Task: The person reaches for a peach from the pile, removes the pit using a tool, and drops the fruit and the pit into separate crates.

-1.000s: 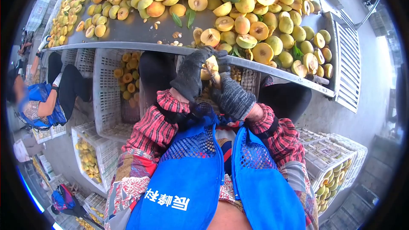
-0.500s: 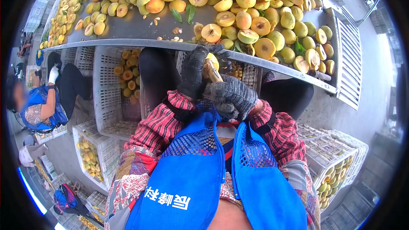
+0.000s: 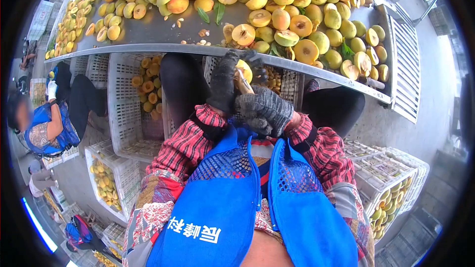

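Note:
My left hand (image 3: 225, 81), in a dark glove, is closed round a yellow fruit (image 3: 244, 71) just below the table's front edge. My right hand (image 3: 264, 110), in a grey knitted glove, is wrapped round the wooden handle of a tool (image 3: 243, 85). The tool's far end meets the fruit; its tip is hidden. Beyond my hands, whole and halved yellow fruits (image 3: 306, 52) lie heaped on the metal table (image 3: 148, 32), with green leaves and several loose pits among them.
Below the table stands a crate (image 3: 123, 104) holding halved fruit. More fruit-filled crates stand at lower left (image 3: 126, 183) and right (image 3: 391, 173). A slatted white panel (image 3: 406, 69) adjoins the table's right end. A co-worker in a blue vest (image 3: 47, 126) sits at the left.
My hands remain together at the fruit with only slight movement. The view has shifted a little. The co-worker's gloved hand at the left now has a yellowish fruit beside it.

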The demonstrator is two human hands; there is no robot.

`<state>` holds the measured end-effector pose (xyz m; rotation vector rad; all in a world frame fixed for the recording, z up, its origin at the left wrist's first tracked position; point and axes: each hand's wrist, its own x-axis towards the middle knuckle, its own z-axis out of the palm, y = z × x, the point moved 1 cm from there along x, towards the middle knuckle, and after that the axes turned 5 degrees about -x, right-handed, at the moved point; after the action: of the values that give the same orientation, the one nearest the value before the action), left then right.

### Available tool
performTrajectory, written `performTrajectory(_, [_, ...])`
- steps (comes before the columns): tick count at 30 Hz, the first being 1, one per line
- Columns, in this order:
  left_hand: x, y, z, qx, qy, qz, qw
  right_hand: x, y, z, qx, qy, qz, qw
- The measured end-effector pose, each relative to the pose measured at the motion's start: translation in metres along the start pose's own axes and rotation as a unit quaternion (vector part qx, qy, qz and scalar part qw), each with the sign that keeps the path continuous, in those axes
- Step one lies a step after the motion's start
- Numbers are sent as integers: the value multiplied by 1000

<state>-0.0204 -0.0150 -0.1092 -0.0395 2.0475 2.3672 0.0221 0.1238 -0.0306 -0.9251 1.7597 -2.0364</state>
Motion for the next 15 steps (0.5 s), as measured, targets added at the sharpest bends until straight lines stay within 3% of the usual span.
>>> performTrajectory(1, [3, -10, -1, -15, 9, 5, 1000, 3, -14, -1, 250, 14, 199, 947])
performTrajectory(2, [6, -4, 0, -30, 19, 12, 999, 4, -23, 1, 474, 25, 376, 796])
performTrajectory(3, [9, 2, 1, -29, 20, 17, 999, 7, -26, 1, 472, 22, 374, 798])
performTrajectory(4, [8, 27, 8, -223, -37, -109, 968, 9, -28, 2, 494, 17, 367, 788])
performTrajectory(5, [4, 41, 14, -404, -92, -231, 880, 7, -29, 3, 518, 15, 361, 776])
performTrajectory(6, [1, 44, 15, -405, -92, -233, 879, 6, -26, 5, 519, 16, 361, 775])
performTrajectory(8, [1, 48, 15, -369, -74, -230, 897, 5, -21, 3, 403, 31, 345, 847])
performTrajectory(9, [3, 36, 12, -369, -74, -229, 898, 3, -22, 4, 402, 30, 345, 848])
performTrajectory(11, [10, 15, 6, -285, -27, -116, 951, -1, -27, 4, 467, 24, 280, 838])
performTrajectory(12, [6, 15, 3, -285, -26, -116, 951, -5, -27, 0, 468, 23, 281, 838])
performTrajectory(13, [0, 39, 4, -50, -56, 20, 997, -12, -26, -7, 448, 29, 274, 850])
performTrajectory(14, [-3, 55, 3, 189, -82, 156, 966, -10, -31, -11, 428, 33, 265, 863])
performTrajectory(15, [-4, 58, 0, 191, -80, 157, 966, -9, -39, -16, 379, 85, 286, 876])
